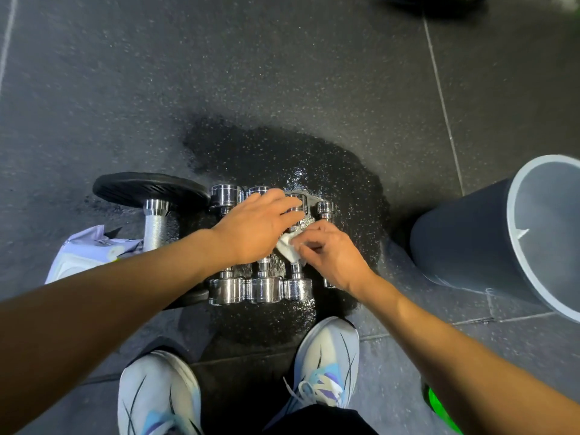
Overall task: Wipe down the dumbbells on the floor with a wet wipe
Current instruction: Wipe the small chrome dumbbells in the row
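four chrome dumbbells (263, 288) | wet, shiny | right hand (329, 255) pinching white wipe (288, 246)

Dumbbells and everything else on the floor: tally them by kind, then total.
Small chrome dumbbells: 4
Large black-plate dumbbell: 1
Wet wipe: 1
Wipe packet: 1
Grey bin: 1
Shoes: 2
Total: 10

Glossy chrome dumbbells (263, 288), wet speckled rubber floor (282, 89)
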A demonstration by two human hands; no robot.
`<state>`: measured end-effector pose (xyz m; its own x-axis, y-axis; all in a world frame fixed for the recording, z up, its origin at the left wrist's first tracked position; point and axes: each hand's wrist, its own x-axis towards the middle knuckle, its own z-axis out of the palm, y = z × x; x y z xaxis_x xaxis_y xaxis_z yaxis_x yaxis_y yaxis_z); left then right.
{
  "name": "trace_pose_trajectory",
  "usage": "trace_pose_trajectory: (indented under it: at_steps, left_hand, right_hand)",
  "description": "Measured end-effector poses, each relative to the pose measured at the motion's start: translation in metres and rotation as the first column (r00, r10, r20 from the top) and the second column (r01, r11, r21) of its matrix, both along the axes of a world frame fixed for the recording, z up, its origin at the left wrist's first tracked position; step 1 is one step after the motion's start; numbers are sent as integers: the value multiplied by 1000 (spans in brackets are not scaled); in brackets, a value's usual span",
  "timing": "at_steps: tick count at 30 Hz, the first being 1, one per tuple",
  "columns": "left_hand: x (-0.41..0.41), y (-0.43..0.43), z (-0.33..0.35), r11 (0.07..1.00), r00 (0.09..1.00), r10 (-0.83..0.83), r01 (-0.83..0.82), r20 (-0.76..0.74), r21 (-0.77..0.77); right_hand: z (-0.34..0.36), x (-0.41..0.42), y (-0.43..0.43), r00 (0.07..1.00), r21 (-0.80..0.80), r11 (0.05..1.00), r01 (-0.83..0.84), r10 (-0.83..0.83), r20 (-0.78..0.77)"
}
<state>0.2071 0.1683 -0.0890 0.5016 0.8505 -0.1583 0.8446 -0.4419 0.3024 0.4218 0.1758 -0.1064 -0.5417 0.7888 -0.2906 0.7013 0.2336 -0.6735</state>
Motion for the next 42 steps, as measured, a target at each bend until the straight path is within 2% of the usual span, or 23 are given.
trace_pose_trajectory:
  at_steps: [4,7,11,16,20,22,25,27,29,32,37,39,42]
  left_hand:
    - [2,-5,-1,998,988,-60,60,-145,-7]
    - [4,-8,-3,989,980,-146,147,-137,-1]
    - [11,-13,-11,967,961,-249,238,-118,-95]
    - [13,-11,-17,967,970,-232,221,-76,-128]
    - [13,-7,-16,962,973,-224,213,-51,-171]
    - [13,-4,-17,959,975,-221,211,-33,-186]
    - [10,-3,-20,956,975,-223,215,-20,-199]
    - [9,-4,-22,956,975,-223,217,-8,-196]
    - [8,-5,-23,956,974,-227,220,-16,-192]
    - [7,-6,-23,955,973,-231,221,-28,-198]
    - [13,-5,-18,950,968,-247,234,-40,-205]
    - [18,-5,-15,950,967,-249,234,-50,-205]
    - [24,-4,-11,954,972,-232,218,-44,-206]
  right_hand:
    - [-1,11,-13,987,-94,986,-138,145,69]
    - [3,14,-17,967,-100,973,-210,222,123]
    - [14,18,-20,949,-112,961,-254,270,164]
    - [24,27,-46,971,-116,991,-64,89,224]
    - [26,29,-75,958,-221,968,121,-56,281]
    - [24,29,-86,942,-173,972,156,-94,323]
    - [25,27,-87,959,-112,973,200,-171,227]
    - [26,22,-85,984,-95,984,152,-141,110]
    - [18,18,-85,997,-1,1000,12,-11,73]
    - [10,5,-86,974,128,979,-156,131,187]
    - [0,-13,-86,937,303,936,-177,66,343]
    - [-7,-14,-81,908,302,936,-182,42,417]
    - [-15,-18,-75,817,237,918,-316,137,560]
